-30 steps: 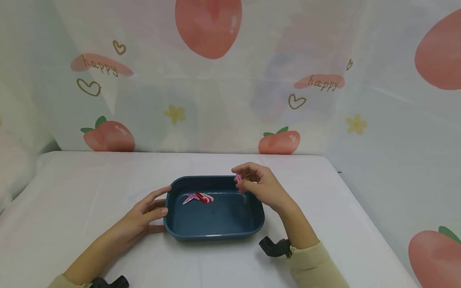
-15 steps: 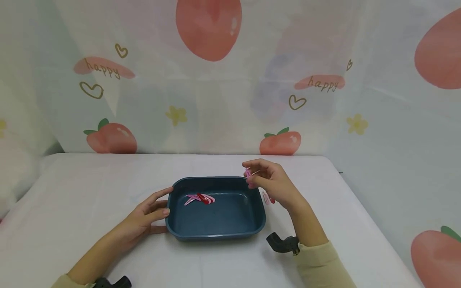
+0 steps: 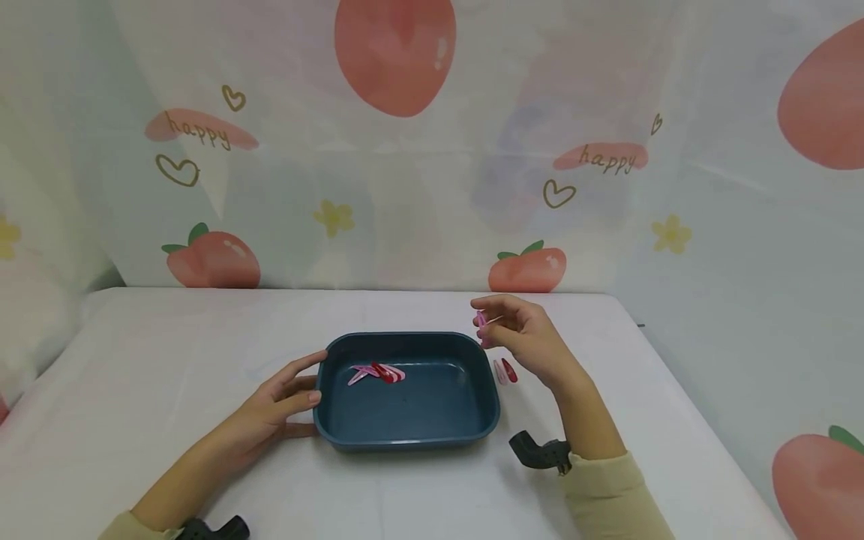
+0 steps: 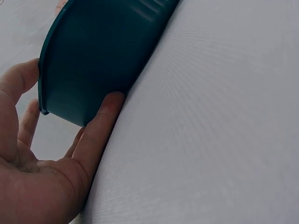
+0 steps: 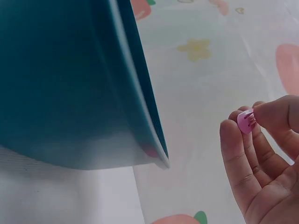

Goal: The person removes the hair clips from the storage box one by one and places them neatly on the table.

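A dark blue-green tray (image 3: 412, 412) sits on the table. My left hand (image 3: 273, 409) touches its left end with fairly straight fingers; in the left wrist view, fingertips meet the rim and one digit lies along the lower wall. Several hair clips, pink (image 3: 361, 371) and red (image 3: 382, 373), lie together in the tray's left half. Above the table, just past the tray's far right corner, my right hand (image 3: 523, 334) pinches a pink hair clip (image 5: 245, 122) between thumb and fingers. Beneath that hand, a red hair clip (image 3: 509, 370) and a pale pink one (image 3: 500, 372) lie on the table.
White cloth covers the table (image 3: 202, 337). A patterned curtain (image 3: 405, 187) hangs behind it and along the sides. Black wrist mounts (image 3: 540, 451) are strapped on both forearms, the right one hanging close to the tray's near right corner.
My right hand has moved right, from over the tray's far right rim to beyond it, still pinching the pink clip. Two clips on the table have come into sight. The left hand keeps its place.
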Demonstrator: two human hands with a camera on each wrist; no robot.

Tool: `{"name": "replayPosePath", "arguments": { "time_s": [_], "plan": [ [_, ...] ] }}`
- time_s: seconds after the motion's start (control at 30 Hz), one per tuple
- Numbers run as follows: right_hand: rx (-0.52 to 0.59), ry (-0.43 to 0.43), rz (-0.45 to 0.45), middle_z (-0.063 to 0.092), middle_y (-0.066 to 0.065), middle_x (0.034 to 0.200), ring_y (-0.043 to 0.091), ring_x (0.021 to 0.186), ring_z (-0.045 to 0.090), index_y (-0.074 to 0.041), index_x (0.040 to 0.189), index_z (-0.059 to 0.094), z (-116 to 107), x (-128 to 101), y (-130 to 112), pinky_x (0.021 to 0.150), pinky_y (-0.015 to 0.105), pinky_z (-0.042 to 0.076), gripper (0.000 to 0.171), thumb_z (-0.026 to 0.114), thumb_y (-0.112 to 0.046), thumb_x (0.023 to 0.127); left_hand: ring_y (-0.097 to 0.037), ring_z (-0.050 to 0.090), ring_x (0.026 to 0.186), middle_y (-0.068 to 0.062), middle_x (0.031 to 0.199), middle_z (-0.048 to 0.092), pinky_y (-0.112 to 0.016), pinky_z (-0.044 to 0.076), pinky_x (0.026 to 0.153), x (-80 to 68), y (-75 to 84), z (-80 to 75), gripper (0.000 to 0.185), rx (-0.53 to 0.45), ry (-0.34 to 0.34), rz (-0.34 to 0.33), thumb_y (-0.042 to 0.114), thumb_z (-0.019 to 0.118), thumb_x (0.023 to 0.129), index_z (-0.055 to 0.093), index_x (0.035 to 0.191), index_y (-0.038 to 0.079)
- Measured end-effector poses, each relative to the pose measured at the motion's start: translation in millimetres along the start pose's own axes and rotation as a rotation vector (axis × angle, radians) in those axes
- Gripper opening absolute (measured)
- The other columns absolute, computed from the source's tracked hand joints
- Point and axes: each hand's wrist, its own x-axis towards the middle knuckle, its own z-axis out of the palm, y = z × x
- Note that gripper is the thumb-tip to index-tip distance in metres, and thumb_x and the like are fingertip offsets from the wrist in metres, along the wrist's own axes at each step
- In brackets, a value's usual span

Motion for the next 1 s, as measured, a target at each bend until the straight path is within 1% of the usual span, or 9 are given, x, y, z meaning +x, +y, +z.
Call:
{"name": "replayPosePath", "arguments": {
  "time_s": [0.13, 0.27, 0.47, 0.63, 0.73, 0.93, 1.0],
  "plan": [
    [-0.015, 0.017, 0.010, 0.056, 0.017, 0.103, 0.033, 0.084, 0.061, -0.009, 0.120, 0.057, -3.9, -0.8, 0.8, 0.075, 0.035, 0.054, 0.031, 0.058, -0.007, 0.089, -0.036, 0.041, 0.121, -0.013, 0.140, 0.031, -0.052, 0.049, 0.082, 0.3, 0.6, -0.4, 0.054, -0.014, -0.009, -0.002, 0.020, 0.057, 0.091, 0.036, 0.137, 0.037],
    [-0.024, 0.029, 0.025, 0.057, 0.016, 0.104, 0.034, 0.085, 0.062, -0.009, 0.121, 0.056, -7.1, -2.1, 1.7, 0.075, 0.034, 0.054, 0.032, 0.057, -0.007, 0.089, -0.036, 0.041, 0.121, -0.014, 0.140, 0.030, -0.052, 0.048, 0.083, -0.4, 0.9, -0.3, 0.054, -0.023, -0.023, 0.001, 0.020, 0.057, 0.091, 0.035, 0.138, 0.036],
    [-0.053, 0.045, 0.034, 0.057, 0.017, 0.107, 0.033, 0.085, 0.062, -0.010, 0.121, 0.056, -11.5, -3.4, 4.0, 0.076, 0.034, 0.054, 0.032, 0.056, -0.006, 0.089, -0.037, 0.040, 0.121, -0.014, 0.140, 0.030, -0.052, 0.048, 0.083, -1.2, 0.1, -0.5, 0.054, -0.026, -0.032, 0.002, 0.019, 0.056, 0.092, 0.035, 0.138, 0.037],
    [-0.050, 0.060, 0.043, 0.057, 0.019, 0.105, 0.035, 0.085, 0.062, -0.009, 0.119, 0.058, -15.6, -4.0, 7.4, 0.076, 0.034, 0.054, 0.030, 0.057, -0.006, 0.089, -0.037, 0.041, 0.120, -0.016, 0.140, 0.030, -0.052, 0.048, 0.084, -0.8, 0.0, -1.2, 0.054, -0.039, -0.049, 0.012, 0.017, 0.054, 0.093, 0.034, 0.139, 0.036],
    [-0.058, 0.066, 0.055, 0.057, 0.019, 0.104, 0.034, 0.084, 0.062, -0.009, 0.118, 0.058, -17.3, -4.2, 7.4, 0.076, 0.034, 0.054, 0.030, 0.056, -0.005, 0.089, -0.036, 0.042, 0.120, -0.016, 0.140, 0.030, -0.052, 0.048, 0.084, -1.2, 0.5, -1.0, 0.054, -0.037, -0.047, 0.011, 0.017, 0.054, 0.093, 0.034, 0.139, 0.036],
    [-0.080, 0.073, 0.072, 0.056, 0.026, 0.105, 0.040, 0.085, 0.060, -0.002, 0.120, 0.055, -16.4, -7.8, -9.6, 0.076, 0.038, 0.054, 0.032, 0.053, 0.002, 0.088, -0.037, 0.042, 0.120, -0.015, 0.140, 0.031, -0.052, 0.048, 0.083, -1.5, 0.5, -0.4, 0.054, -0.022, -0.030, 0.004, 0.019, 0.056, 0.092, 0.035, 0.138, 0.036],
    [-0.086, 0.078, 0.077, 0.055, 0.027, 0.105, 0.040, 0.084, 0.060, -0.001, 0.120, 0.055, -17.2, -8.3, -11.5, 0.076, 0.037, 0.054, 0.032, 0.052, 0.002, 0.088, -0.037, 0.042, 0.120, -0.015, 0.140, 0.031, -0.052, 0.048, 0.083, -1.2, 0.6, -0.7, 0.054, -0.021, -0.033, 0.007, 0.019, 0.056, 0.092, 0.035, 0.138, 0.036]
  ]
}}
